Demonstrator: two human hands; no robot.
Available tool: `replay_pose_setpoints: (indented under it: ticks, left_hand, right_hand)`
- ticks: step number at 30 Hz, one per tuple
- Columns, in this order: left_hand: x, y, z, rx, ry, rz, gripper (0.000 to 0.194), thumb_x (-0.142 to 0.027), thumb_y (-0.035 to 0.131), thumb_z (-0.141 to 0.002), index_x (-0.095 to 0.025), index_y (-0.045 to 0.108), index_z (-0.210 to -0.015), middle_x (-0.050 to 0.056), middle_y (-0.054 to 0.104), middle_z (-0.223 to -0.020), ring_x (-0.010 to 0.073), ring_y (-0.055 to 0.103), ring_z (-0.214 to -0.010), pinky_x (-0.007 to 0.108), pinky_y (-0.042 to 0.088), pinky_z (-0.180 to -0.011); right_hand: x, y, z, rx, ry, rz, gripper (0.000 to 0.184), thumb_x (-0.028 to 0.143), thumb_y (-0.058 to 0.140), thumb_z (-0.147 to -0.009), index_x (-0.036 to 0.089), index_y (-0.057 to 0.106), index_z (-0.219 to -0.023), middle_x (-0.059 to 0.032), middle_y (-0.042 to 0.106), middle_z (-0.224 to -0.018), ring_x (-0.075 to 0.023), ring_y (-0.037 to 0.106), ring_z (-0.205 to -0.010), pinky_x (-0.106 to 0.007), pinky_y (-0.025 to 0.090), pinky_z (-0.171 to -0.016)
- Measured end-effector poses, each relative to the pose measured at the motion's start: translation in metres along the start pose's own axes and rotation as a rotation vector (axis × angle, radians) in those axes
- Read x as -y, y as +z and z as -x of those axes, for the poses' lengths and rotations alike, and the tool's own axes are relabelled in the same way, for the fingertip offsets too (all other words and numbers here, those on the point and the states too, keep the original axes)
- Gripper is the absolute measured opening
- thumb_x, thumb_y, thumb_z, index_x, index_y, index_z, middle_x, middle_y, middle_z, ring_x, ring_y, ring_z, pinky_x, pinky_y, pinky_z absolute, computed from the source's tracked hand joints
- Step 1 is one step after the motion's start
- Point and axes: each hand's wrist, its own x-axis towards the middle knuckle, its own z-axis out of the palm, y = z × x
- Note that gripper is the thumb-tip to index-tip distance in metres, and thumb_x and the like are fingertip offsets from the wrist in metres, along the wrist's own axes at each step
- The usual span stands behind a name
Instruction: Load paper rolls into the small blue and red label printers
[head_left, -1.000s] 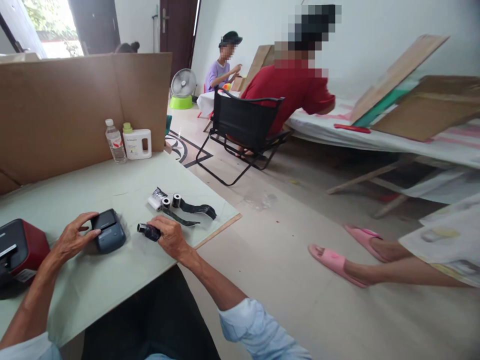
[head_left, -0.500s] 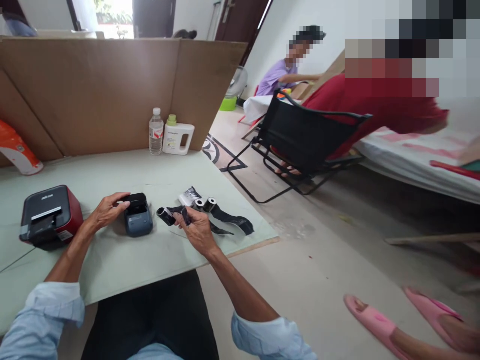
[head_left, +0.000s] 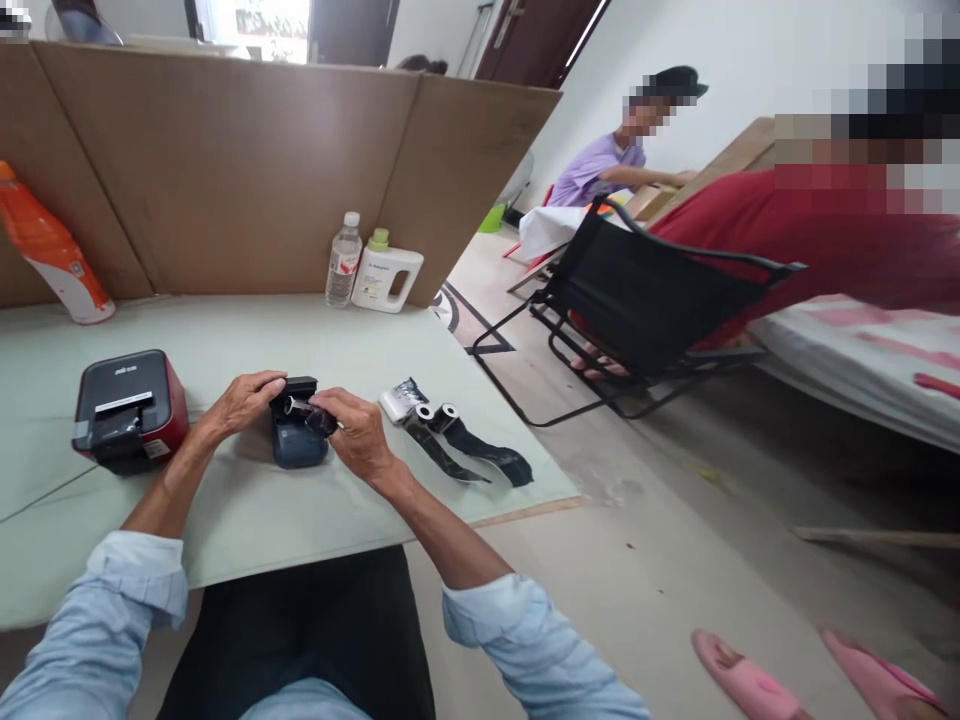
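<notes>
A small dark-blue label printer (head_left: 298, 445) lies on the table with its black lid (head_left: 301, 384) raised. My left hand (head_left: 244, 403) is closed on that lid at its left edge. Over the printer's opening, my right hand (head_left: 358, 430) grips a dark roll of label tape (head_left: 313, 413), tilted, with its pale core end toward the left. Whether the roll touches the printer I cannot tell. To the right lie two more black rolls (head_left: 448, 414) with strips unwound toward the table edge, beside a white and black packet (head_left: 403, 398).
A red and black printer (head_left: 129, 408) stands at the left. An orange bottle (head_left: 56, 250), a clear water bottle (head_left: 344, 262) and a white jug (head_left: 387, 278) stand by the cardboard screen (head_left: 247, 170). Rightward are a black folding chair (head_left: 630, 285) and two people.
My right hand has carried the roll leftward from beside the rolls to above the open printer. My left hand stays at the lid. The view has shifted slightly.
</notes>
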Motion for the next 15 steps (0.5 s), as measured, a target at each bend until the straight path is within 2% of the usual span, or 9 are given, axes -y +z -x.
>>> replay_pose_setpoints:
  ticks: [7,15]
  left_hand:
    - [-0.003,0.002,0.002,-0.008,0.003,0.006,0.083,-0.085,0.048,-0.089,-0.017,0.078,-0.127,0.012,0.076,-0.134,0.0345,0.07,-0.123,0.045,0.051,-0.114]
    - [-0.001,0.003,0.002,-0.022,-0.016,0.03,0.083,-0.082,0.05,-0.089,-0.016,0.077,-0.129,0.014,0.074,-0.139,0.0348,0.068,-0.126,0.045,0.052,-0.112]
  right_hand:
    - [-0.018,0.021,0.003,0.095,-0.139,0.275,0.038,-0.002,0.055,-0.093,0.021,0.078,-0.114,-0.0103,0.077,-0.115,-0.0226,0.07,-0.102,-0.032,0.054,-0.088]
    - [-0.02,0.021,-0.001,0.269,-0.205,0.36,0.04,-0.001,0.056,-0.092,0.022,0.076,-0.118,-0.0086,0.076,-0.116,-0.0234,0.062,-0.1,-0.034,0.052,-0.083]
